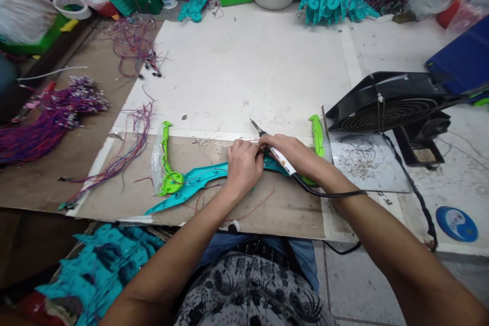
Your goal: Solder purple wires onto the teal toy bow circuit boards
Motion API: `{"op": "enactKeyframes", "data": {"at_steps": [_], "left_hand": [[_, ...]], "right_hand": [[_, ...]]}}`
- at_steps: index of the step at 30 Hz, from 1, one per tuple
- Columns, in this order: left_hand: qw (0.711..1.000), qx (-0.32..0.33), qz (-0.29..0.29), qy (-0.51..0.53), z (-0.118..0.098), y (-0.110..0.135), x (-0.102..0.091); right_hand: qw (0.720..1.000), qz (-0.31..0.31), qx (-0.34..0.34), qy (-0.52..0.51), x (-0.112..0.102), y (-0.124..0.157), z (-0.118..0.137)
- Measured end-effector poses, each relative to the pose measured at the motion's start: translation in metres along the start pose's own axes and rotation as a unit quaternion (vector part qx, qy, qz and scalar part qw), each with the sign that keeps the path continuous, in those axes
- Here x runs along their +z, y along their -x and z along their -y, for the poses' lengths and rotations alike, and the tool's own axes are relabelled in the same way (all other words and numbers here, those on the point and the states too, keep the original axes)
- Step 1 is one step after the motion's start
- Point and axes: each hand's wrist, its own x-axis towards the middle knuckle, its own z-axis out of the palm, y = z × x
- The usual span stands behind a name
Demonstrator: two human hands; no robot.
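From the head view, the right hand (287,152) grips a white-handled soldering iron (283,161), tip pointing forward; the left hand (245,165) bends over a curved teal plastic part (206,175) lying on brown cardboard (294,216), but whether its fingers pinch anything I cannot tell

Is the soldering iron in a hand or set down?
In hand: the right hand has the soldering iron tucked against it, tip pointing away from the wearer.
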Motion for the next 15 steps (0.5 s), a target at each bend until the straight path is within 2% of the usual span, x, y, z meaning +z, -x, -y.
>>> {"op": "enactKeyframes", "data": {"at_steps": [8, 15], "left_hand": [[0.994, -0.022, -0.009, 0.11, 0.006, 0.009, -0.011], [0.997, 0.019, -0.017, 0.079, 0.007, 0.017, -0.008]], "right_hand": [[0.994, -0.073, -0.014, 0.075, 0.007, 0.015, 0.006], [0.98, -0.117, -0.018, 0.159, 0.025, 0.023, 0.012]]}}
